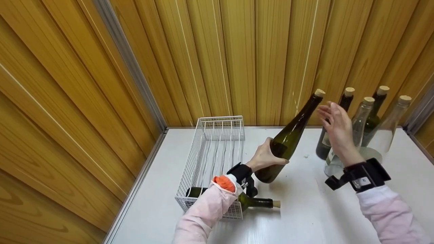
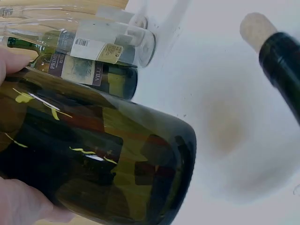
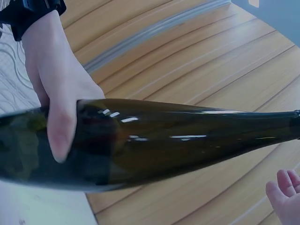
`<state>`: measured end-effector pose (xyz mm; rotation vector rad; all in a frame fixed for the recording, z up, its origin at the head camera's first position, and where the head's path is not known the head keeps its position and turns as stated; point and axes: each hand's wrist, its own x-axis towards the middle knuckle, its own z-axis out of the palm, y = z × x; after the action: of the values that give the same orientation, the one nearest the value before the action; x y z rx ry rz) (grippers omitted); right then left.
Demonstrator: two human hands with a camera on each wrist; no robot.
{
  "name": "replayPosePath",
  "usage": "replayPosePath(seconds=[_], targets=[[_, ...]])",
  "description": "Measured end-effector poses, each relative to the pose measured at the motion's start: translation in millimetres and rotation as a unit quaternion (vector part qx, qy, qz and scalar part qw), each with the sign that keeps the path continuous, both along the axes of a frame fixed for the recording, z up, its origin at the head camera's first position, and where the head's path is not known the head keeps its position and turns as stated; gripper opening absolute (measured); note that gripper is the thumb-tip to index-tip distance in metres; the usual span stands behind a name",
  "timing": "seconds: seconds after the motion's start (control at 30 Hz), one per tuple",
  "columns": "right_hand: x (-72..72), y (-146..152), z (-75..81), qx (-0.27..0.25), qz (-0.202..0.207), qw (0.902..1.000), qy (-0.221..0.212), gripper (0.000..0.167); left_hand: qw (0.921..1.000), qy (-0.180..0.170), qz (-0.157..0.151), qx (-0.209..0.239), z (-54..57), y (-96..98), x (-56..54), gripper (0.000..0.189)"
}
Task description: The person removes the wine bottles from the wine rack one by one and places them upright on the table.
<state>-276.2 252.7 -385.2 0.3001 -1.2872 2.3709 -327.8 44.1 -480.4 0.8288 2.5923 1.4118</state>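
My left hand grips a dark green corked wine bottle round its lower body. The bottle tilts, neck up and to the right, its base seemingly raised off the white table. In the right wrist view, the left thumb lies across the bottle's glass. Near the neck, my right hand is raised with loosely bent fingers, apart from the bottle and holding nothing. A second green bottle lies in the near end of a white wire basket, its corked neck sticking out to the right; my left forearm partly hides it.
Behind and beside my right hand stand several corked bottles, among them a dark labelled one, a green one and a clear one. Wood-patterned walls border the white table at the back and left.
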Motion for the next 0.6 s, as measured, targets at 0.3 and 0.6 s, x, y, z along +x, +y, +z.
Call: replayPosePath(seconds=[0.3, 0.6], targets=[[-13.8, -22, -3.4, 0.001, 0.065, 0.9979, -0.003, 0.028, 1.0, -0.005, 0.005, -0.002, -3.6, 3.9, 4.7, 0.064], [-23.7, -27, 3.6, -0.033, 0.088, 0.9946, -0.045, 0.016, 0.9997, 0.007, 0.0, -0.022, -4.0, 3.3, 4.8, 0.067]])
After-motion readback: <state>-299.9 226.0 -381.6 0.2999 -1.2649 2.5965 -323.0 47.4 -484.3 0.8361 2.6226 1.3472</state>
